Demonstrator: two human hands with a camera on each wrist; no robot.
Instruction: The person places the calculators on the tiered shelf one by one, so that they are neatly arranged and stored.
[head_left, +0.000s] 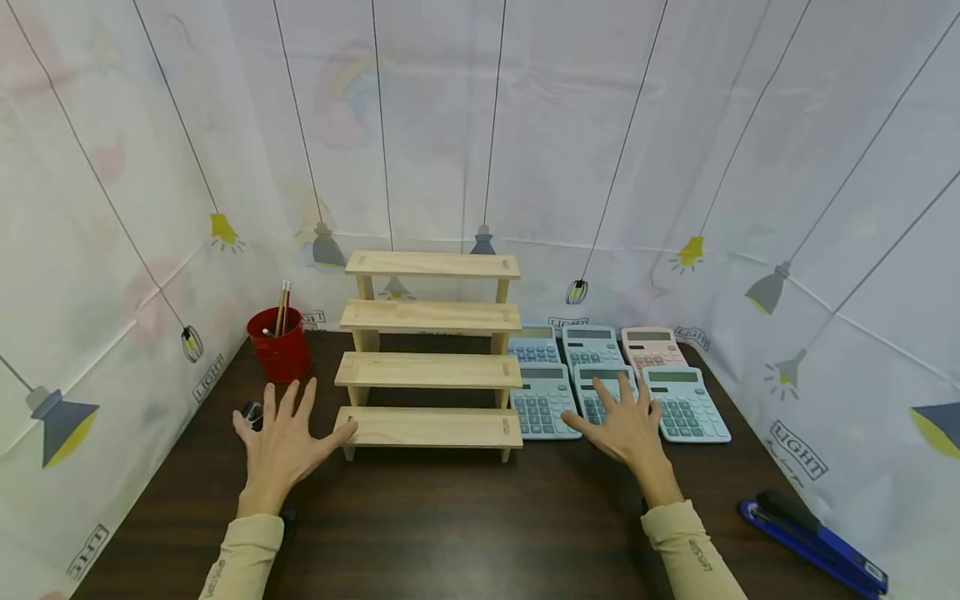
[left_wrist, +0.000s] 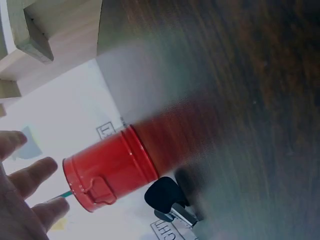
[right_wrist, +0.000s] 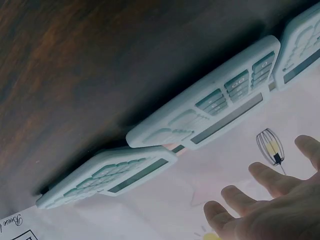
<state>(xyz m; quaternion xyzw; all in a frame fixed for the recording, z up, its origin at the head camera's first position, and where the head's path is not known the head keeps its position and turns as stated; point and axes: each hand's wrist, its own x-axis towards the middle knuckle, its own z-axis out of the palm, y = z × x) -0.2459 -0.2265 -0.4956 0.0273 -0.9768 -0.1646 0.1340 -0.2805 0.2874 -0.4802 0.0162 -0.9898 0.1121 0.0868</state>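
Note:
My left hand (head_left: 279,450), fingers spread and holding nothing, hovers at the left end of a wooden four-tier stand (head_left: 429,427); its thumb overlaps the lowest shelf in the head view. Just behind its fingers lies a small black-and-silver item (left_wrist: 167,195) with rounded black pads. A red bucket-shaped pencil cup (head_left: 283,354) stands beyond it. My right hand (head_left: 626,429) is also spread, above the front row of light blue calculators (head_left: 542,408). In the right wrist view its fingers are apart from the calculators (right_wrist: 210,100).
A pink calculator (head_left: 651,346) lies in the back row at the right. Pencils (head_left: 282,308) stick up from the cup. A blue and black stapler (head_left: 813,542) rests near the front right. White printed cloth (head_left: 450,150) encloses the dark table (head_left: 450,517) at the back and sides.

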